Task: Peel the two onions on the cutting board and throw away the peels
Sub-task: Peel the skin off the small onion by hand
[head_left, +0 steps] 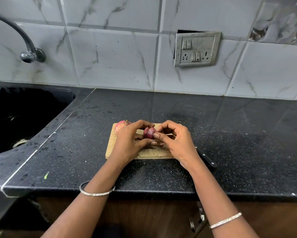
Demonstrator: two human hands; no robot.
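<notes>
A small dark red onion (149, 132) is held just above the wooden cutting board (112, 143) in the middle of the black counter. My left hand (128, 143) grips it from the left and below. My right hand (177, 141) pinches at the onion's right side with thumb and fingertips; small peel bits (160, 143) lie under it. A second, paler pink onion (121, 125) with its dry skin on lies at the board's far left corner, partly hidden by my left hand.
A black-handled knife (206, 158) lies on the counter right of the board, its blade hidden by my right wrist. A dark sink (24, 117) with a tap (29, 54) is at the left. A switch panel (196, 48) sits on the tiled wall.
</notes>
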